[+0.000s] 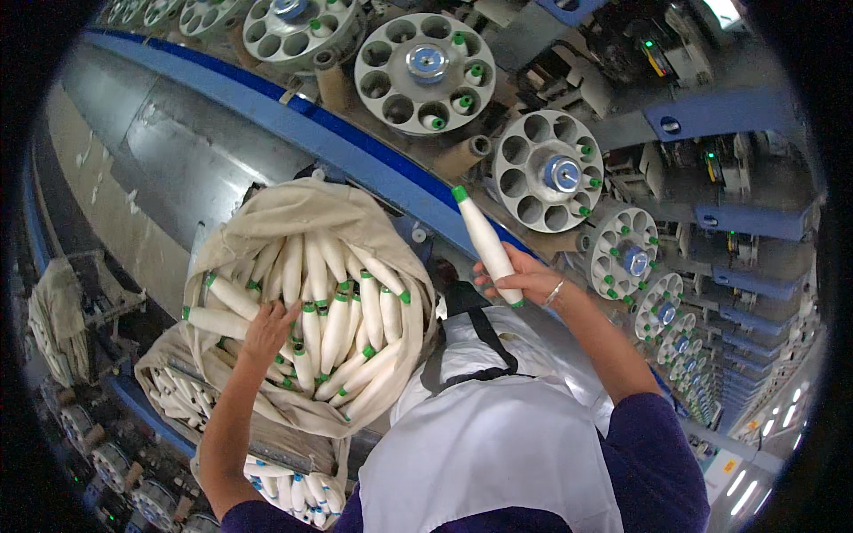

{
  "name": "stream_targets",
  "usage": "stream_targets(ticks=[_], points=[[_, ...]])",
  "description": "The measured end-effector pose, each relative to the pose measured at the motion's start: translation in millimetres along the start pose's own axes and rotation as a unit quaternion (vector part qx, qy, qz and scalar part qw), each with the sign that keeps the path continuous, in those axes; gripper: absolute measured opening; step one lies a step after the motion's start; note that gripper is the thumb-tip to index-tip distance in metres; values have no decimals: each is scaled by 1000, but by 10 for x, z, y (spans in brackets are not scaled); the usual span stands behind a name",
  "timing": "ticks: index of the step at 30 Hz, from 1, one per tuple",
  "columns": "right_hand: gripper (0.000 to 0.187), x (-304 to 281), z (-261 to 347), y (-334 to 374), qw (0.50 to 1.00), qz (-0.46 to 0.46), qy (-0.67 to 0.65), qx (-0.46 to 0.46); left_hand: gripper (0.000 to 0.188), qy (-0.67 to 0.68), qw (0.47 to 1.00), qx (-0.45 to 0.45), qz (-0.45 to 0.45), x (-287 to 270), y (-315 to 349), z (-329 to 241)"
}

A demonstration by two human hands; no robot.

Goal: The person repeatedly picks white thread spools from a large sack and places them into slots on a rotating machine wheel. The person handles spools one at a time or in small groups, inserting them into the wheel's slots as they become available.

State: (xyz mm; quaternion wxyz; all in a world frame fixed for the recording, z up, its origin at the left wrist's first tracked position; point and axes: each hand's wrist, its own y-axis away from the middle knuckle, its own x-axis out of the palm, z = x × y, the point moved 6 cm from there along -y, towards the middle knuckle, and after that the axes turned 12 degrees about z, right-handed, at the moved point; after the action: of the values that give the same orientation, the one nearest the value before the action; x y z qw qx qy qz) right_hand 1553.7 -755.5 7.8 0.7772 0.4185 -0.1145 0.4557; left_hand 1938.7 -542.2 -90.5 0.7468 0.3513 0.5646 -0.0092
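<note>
In my right hand [524, 274] is a slim yarn bobbin [482, 233], wound with white yarn and green at both ends. The fingers and thumb close round its lower part, and its upper end tilts up to the left, near a round magazine [549, 171]. My left hand [269, 331] reaches into a wide cloth sack [306, 206] full of similar bobbins [336, 330]. Its fingers are bent down together among the bobbins; whatever they grip is hidden beneath them.
Round grey magazines [426, 73] with deep holes, some holding green-tipped bobbins, line the machine to the right. A blue rail [355, 147] runs between them and the sack. Below, another sack holds blue-tipped bobbins [298, 493]. A cloth-lined cart [67, 311] stands far left.
</note>
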Motion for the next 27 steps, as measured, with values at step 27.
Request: stream_targets(ticks=[27], points=[[49, -511, 458, -481, 984, 101, -125, -83, 26, 282, 955, -74, -55, -1891, -1038, -251]])
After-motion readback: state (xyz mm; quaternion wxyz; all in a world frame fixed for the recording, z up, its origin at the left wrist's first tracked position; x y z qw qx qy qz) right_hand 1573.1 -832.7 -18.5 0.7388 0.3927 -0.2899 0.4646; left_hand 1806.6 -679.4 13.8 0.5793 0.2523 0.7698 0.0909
